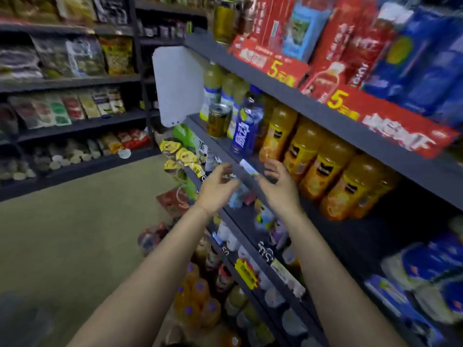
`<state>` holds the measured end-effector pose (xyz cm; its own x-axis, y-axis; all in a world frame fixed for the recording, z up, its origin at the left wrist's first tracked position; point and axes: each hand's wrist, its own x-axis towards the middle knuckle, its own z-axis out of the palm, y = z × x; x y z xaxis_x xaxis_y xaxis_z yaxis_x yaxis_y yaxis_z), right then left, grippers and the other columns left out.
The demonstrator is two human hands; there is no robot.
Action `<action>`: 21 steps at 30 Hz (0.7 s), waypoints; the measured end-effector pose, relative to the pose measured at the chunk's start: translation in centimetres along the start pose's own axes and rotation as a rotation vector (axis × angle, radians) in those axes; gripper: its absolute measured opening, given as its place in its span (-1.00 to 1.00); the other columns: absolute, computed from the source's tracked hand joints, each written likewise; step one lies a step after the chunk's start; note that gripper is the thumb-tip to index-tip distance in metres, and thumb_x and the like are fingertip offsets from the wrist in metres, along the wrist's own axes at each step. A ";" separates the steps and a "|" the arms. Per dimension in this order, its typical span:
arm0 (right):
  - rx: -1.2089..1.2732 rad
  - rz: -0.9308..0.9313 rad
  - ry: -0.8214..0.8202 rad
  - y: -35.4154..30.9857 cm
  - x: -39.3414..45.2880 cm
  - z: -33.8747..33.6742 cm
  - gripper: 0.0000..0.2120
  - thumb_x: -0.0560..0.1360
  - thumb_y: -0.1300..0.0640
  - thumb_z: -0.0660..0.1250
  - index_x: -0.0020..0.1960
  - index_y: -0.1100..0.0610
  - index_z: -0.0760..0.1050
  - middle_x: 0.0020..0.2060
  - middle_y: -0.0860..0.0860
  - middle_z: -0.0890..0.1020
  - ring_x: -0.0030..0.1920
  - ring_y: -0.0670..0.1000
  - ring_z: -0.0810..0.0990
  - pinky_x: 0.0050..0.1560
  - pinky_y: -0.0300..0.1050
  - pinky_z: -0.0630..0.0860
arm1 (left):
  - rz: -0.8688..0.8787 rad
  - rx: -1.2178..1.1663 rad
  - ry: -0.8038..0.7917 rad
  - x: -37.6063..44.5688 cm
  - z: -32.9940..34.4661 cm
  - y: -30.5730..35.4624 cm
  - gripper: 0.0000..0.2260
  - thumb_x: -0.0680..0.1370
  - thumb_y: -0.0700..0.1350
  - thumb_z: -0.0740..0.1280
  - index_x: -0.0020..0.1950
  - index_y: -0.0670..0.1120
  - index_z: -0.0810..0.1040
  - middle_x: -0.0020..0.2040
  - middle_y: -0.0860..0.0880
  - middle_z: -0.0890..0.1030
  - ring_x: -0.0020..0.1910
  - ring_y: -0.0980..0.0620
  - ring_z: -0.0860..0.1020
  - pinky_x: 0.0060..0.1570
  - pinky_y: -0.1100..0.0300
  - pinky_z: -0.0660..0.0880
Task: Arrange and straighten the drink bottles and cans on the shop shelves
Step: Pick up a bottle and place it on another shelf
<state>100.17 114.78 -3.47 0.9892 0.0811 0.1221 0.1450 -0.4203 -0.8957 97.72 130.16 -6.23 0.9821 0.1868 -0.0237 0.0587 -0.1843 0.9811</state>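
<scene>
Both hands are raised in front of the dark shelf edge point(248, 181) and hold nothing. The left hand point(216, 189) has its fingers loosely bent and apart, with the fingertips just before the shelf front. The right hand point(280, 182) is also relaxed, its fingers a little curled, and it reaches over the shelf edge, close to the nearest orange juice bottles point(320, 169) but not touching them as far as can be seen.

Just beyond the fingers of both hands, and slightly above them, stands the blue bottle point(246, 126). Its long axis is nearly vertical but tilted, with the cap leaning away to the upper right, and the white letters on the label face outward. To the left of it, further from the fingers, a gold can point(218, 120) stands with its top pointing up and a little tilted also. Behind these two are pale green bottles point(213, 83), upright. The orange juice bottles stand upright in a row that goes to the right of the right hand.

The shelf above carries red packs point(350, 43) and blue packs point(431, 61), with red price strips point(390, 121) on its front. Below the hands, lower shelves hold more bottles, blurred. The floor point(75, 234) is a dull green-beige, and across the aisle more shelves hold snack bags point(67, 106).
</scene>
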 end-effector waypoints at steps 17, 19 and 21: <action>0.065 0.076 0.108 -2.8 11.3 4.9 -0.37 0.54 0.45 0.12 0.51 -0.03 0.26 0.37 -0.08 0.43 0.19 -0.18 0.53 0.17 -0.27 0.53 | 0.220 -0.044 -0.058 17.5 -1.4 2.7 -0.38 0.31 -0.11 0.61 0.29 -0.02 0.44 0.12 0.05 0.63 0.08 0.10 0.61 0.09 0.06 0.58; 0.072 0.059 0.086 -3.5 10.6 4.9 -0.37 0.55 0.45 0.12 0.50 -0.04 0.28 0.35 -0.14 0.45 0.24 -0.17 0.51 0.18 -0.29 0.49 | 0.235 -0.150 -0.032 16.5 -1.8 2.2 -0.39 0.32 -0.24 0.60 0.30 -0.10 0.43 0.11 0.05 0.62 0.06 0.14 0.61 0.06 0.18 0.57; 0.076 0.019 0.049 -4.3 9.7 5.0 -0.39 0.56 0.43 0.14 0.45 -0.12 0.32 0.29 -0.23 0.47 0.26 -0.27 0.47 0.18 -0.33 0.45 | 0.230 -0.255 0.026 14.9 -2.3 2.0 -0.43 0.34 -0.34 0.57 0.27 -0.16 0.43 0.10 0.00 0.62 0.05 0.14 0.62 0.02 0.26 0.54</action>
<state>109.00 121.87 -0.62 0.9919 0.0288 0.1236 0.1258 -0.3510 -0.9279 112.11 134.78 -4.20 0.9593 0.1938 0.2053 -0.2135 0.0223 0.9767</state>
